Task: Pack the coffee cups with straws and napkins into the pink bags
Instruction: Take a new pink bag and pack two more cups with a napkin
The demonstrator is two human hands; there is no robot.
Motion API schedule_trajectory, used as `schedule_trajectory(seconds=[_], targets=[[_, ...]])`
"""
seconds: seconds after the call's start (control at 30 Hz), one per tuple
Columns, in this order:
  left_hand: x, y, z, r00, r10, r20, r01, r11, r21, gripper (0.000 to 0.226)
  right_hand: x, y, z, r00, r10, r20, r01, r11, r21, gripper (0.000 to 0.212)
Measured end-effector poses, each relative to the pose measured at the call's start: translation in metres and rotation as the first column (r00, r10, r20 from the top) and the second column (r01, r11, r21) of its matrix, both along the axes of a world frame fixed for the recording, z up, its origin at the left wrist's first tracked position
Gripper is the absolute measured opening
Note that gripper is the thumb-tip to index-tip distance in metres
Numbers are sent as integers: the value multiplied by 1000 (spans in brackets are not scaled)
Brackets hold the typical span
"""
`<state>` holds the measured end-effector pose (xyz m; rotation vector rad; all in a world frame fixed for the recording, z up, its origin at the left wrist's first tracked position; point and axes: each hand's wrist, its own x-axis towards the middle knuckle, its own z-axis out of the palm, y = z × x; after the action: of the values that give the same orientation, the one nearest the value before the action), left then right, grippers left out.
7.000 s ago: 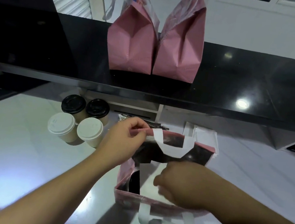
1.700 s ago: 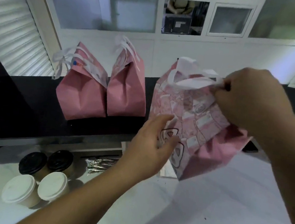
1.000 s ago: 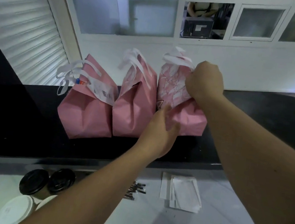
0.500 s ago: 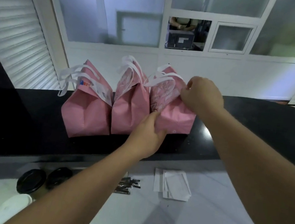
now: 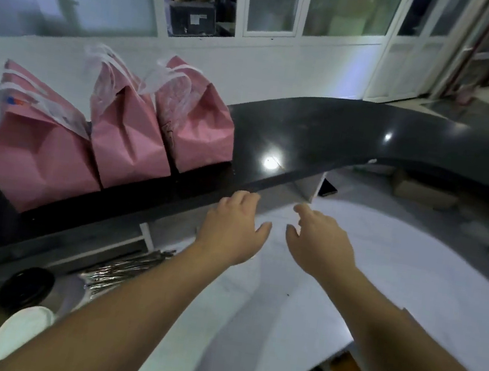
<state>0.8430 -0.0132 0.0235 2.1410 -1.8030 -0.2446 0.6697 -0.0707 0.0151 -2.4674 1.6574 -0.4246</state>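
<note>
Black counter [image 5: 353, 137] w/ pink bags [image 5: 131, 134]; white worktop [image 5: 382, 267] below.

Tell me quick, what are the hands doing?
Left hand: open, holding nothing.
Right hand: open, holding nothing.

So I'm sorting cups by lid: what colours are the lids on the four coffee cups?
Two black lids, two white lids, clearest in the head view.

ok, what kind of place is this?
Probably a cafe or takeaway service counter: a raised black counter holding three packed pink bags, with lidded coffee cups and wrapped straws on the white worktop below.
</note>
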Motion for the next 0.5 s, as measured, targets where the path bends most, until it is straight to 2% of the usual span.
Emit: schedule_trajectory(seconds=[0.1,0.33,0.5], targets=[[-41,10,-5,995,-78,67,78,997,9,67,-49,23,-9,995,-91,-47,91,996,-11,46],[-151,36,0,965,-238,106,237,971,21,67,-164,79,-11,971,-238,-27,238,971,1,47],[-267,63,1,925,-334,183,334,942,29,70,-279,128,-7,934,-358,-14,358,934,-18,46]])
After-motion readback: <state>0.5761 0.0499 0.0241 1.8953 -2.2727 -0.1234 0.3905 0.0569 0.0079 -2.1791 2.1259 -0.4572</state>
